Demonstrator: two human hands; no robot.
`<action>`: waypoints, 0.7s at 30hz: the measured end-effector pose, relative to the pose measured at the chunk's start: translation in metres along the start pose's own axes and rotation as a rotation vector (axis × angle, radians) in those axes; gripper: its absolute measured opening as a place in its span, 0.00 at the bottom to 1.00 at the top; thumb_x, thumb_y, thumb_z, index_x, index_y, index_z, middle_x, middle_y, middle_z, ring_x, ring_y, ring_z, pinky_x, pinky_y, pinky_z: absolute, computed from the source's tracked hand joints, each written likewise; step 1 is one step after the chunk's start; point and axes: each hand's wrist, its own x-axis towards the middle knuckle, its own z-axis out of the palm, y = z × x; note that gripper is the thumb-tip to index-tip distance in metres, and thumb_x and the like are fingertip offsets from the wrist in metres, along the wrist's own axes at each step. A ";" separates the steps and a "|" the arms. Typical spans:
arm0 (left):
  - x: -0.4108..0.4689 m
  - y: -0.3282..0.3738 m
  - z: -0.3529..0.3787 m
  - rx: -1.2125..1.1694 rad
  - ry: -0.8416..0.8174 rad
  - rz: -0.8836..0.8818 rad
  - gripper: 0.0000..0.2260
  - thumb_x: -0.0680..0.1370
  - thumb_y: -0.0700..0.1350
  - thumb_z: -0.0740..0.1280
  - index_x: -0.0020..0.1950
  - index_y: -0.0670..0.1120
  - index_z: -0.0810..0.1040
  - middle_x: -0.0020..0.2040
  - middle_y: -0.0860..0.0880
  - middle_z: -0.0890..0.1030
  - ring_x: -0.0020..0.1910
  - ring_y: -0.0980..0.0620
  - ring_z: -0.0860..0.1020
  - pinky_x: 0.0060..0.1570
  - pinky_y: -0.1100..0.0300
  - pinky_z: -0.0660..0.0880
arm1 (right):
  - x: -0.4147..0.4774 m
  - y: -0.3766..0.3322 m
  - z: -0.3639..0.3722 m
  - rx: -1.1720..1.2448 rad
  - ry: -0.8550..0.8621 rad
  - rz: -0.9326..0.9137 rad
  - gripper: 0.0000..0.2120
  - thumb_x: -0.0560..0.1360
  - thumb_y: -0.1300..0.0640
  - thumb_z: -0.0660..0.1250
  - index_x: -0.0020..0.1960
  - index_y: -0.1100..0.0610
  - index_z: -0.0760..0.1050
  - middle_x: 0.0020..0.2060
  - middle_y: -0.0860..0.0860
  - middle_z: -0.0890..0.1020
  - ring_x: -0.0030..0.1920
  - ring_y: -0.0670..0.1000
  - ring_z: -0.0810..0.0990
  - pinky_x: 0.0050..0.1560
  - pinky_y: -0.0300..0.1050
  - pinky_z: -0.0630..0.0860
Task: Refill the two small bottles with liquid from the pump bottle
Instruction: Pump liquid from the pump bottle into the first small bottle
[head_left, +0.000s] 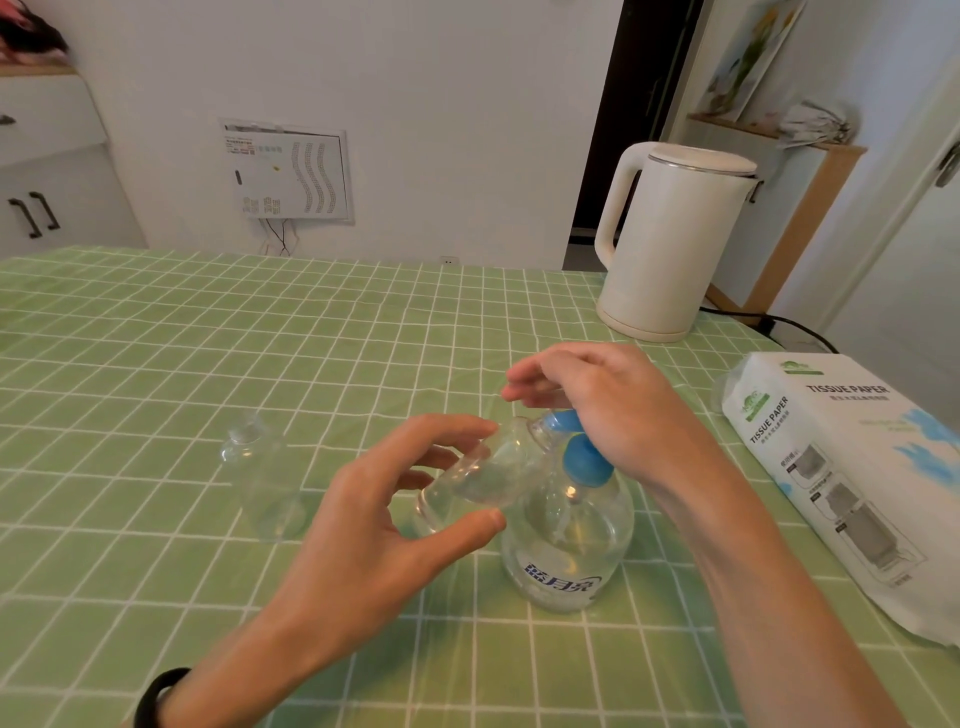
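A clear round pump bottle (569, 556) with a blue pump head (584, 460) stands on the green checked tablecloth (156, 364). My left hand (379, 530) holds a small clear bottle (478, 475) tilted, its mouth up against the pump's nozzle. My right hand (597, 410) rests on top of the blue pump head, fingers bent over it. A second small clear bottle (265, 478) stands upright to the left, open at the top and apart from both hands.
A white electric kettle (670, 239) stands at the table's far right, its cord trailing off the edge. A pack of tissue paper (852, 467) lies on the right. The table's far edge faces a white wall.
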 end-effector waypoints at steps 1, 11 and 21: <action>0.000 0.000 0.000 0.001 0.000 -0.001 0.22 0.70 0.55 0.76 0.63 0.63 0.79 0.59 0.60 0.84 0.58 0.53 0.83 0.57 0.62 0.78 | 0.000 0.000 0.000 0.001 -0.011 -0.001 0.17 0.85 0.58 0.59 0.50 0.53 0.87 0.44 0.44 0.90 0.48 0.38 0.86 0.43 0.23 0.76; -0.001 -0.002 0.000 0.024 -0.006 -0.015 0.21 0.70 0.56 0.75 0.63 0.62 0.79 0.58 0.60 0.84 0.58 0.53 0.83 0.57 0.58 0.78 | 0.000 0.000 0.000 -0.053 -0.080 0.149 0.15 0.83 0.56 0.62 0.49 0.50 0.88 0.43 0.41 0.90 0.46 0.35 0.85 0.43 0.31 0.73; 0.000 -0.001 -0.001 0.019 0.002 -0.003 0.22 0.70 0.56 0.76 0.64 0.63 0.79 0.58 0.60 0.84 0.58 0.53 0.83 0.57 0.60 0.78 | -0.001 -0.002 0.001 -0.049 0.042 0.017 0.15 0.83 0.54 0.62 0.47 0.50 0.87 0.45 0.40 0.89 0.53 0.41 0.85 0.57 0.40 0.76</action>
